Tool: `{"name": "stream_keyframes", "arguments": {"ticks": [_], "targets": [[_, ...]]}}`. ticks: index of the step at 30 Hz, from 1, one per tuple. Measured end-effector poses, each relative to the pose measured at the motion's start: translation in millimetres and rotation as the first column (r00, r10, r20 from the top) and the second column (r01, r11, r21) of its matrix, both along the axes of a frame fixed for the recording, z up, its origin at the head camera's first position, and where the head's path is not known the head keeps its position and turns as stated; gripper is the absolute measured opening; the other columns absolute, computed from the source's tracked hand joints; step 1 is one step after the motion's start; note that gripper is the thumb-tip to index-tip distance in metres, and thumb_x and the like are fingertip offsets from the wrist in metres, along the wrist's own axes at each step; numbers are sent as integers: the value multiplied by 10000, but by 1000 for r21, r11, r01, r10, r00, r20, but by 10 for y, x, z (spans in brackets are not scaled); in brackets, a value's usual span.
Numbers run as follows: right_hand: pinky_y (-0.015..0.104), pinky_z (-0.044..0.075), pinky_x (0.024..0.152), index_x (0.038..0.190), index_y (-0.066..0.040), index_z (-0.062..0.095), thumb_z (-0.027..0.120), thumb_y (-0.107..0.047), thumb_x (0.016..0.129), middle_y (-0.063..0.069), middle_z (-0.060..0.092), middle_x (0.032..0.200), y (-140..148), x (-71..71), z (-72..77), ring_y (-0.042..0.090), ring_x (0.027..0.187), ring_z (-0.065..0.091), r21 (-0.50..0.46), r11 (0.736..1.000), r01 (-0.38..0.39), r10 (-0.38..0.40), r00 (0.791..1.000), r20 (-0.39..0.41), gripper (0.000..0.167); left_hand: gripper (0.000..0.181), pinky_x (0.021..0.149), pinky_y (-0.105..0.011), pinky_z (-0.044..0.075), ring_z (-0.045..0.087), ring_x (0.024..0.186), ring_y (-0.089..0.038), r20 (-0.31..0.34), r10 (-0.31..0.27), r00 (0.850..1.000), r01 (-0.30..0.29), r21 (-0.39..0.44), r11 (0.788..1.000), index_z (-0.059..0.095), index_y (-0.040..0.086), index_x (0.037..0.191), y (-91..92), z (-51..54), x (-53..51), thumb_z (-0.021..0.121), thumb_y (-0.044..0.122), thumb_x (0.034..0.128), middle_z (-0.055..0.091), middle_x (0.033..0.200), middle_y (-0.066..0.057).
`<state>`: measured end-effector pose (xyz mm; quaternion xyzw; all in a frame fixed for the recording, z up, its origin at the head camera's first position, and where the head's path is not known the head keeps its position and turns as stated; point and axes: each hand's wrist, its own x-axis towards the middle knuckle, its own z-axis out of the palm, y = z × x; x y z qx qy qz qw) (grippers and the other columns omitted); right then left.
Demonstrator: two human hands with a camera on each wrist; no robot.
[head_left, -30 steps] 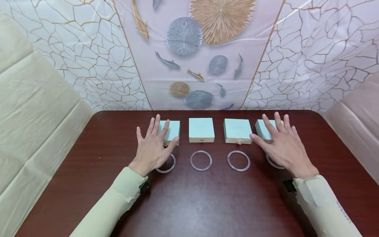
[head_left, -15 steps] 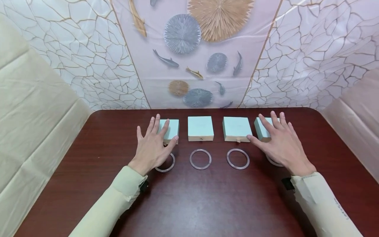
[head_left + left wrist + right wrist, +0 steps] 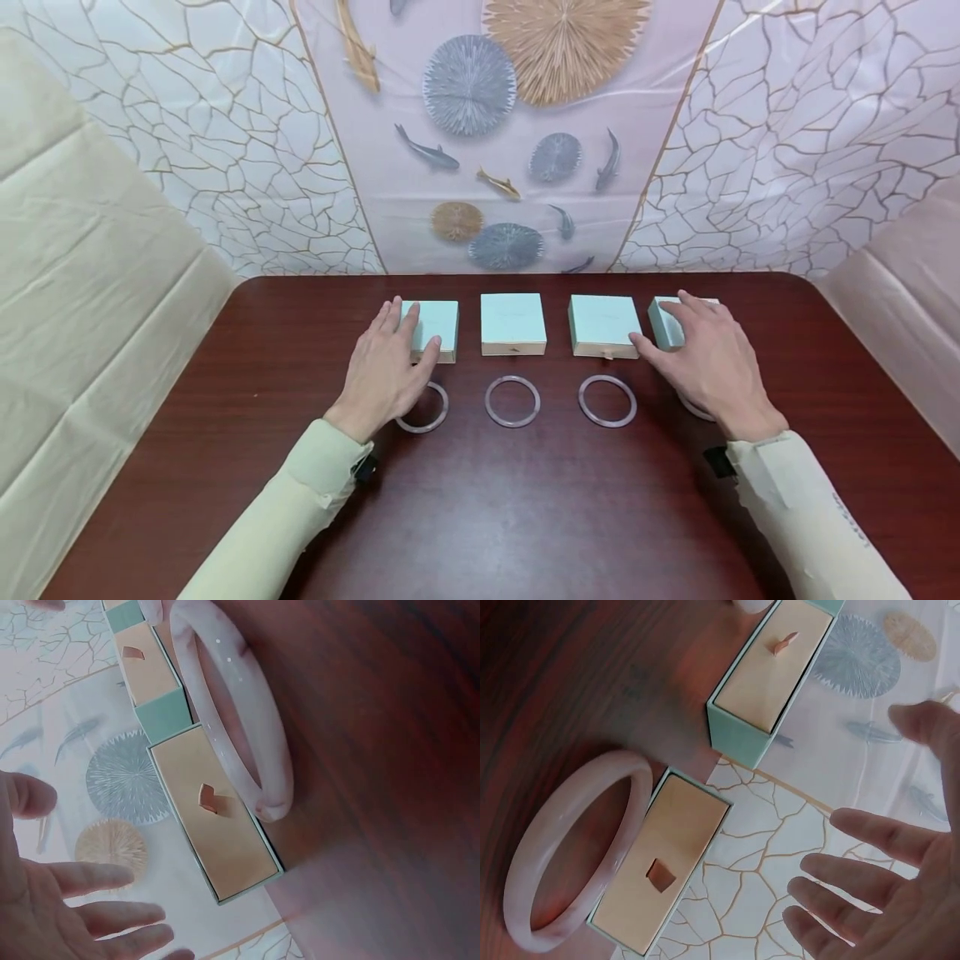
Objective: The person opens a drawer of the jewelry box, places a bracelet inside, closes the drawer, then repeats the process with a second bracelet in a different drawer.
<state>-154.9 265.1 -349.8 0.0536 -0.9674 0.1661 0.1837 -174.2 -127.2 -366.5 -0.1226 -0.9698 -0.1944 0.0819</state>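
Head view: four boxes [image 3: 513, 321] run in a row from the middle of the frame over to the right, squarish with smooth mint tops. Four thin rings [image 3: 513, 424] lie below them on the shiny dark red wood-grain table [image 3: 480, 517]. The left hand [image 3: 382, 371] is over the leftmost box, left of centre, and the right hand [image 3: 708, 358] is over the last one, at right. Both have relaxed fingers and hold nothing. There's lettering on the right sleeve [image 3: 810, 508], but it's honestly too small for me to read. Glossy printed cloth [image 3: 420, 200] fills the top.

Left wrist: here you get the box fronts, middle and upper left, matte tan with a little folded tab [image 3: 207, 798]. The ring up top is chunky, rounded and pinkish white. Hand's at lower left, fingers spread.

Right wrist: the rightmost ring, mostly covered in the head view, shows whole at lower left, beside a box. Fingers stretch in from lower right, touching nothing.
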Motion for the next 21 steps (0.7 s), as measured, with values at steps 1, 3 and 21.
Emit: {"name": "stream_keyframes", "arguments": {"ticks": [1,3,21], "targets": [[609,388,1069,1281,12,659,732,-431,892,302,588,1388,-7,-2,-5,481,1303,485,-9,1000,0,0,1000,-18,594,651,1187,-583,340,318,1530,-385,-17,0,1000,1,15,1000,461,13,1522,-2,-2,-2,431,457,1048,360,1617,-252],[620,420,1005,1241,-2,676,740,-401,891,277,632,1320,-23,-3,-12,461,1244,508,-22,1000,3,-4,999,-34,535,585,1153,-563,393,413,1469,-386,-61,-2,998,5,45,999,547,-10,1443,-8,-8,-5,475,404,1035,482,1540,-242],[597,470,929,1166,27,694,750,-320,886,259,647,1137,-126,-45,-61,436,1112,566,-15,1000,-3,2,999,-36,450,224,774,-509,557,662,961,-314,-188,162,969,-107,270,957,736,56,1063,-25,-66,-22,609,157,909,710,1037,-102]]}}
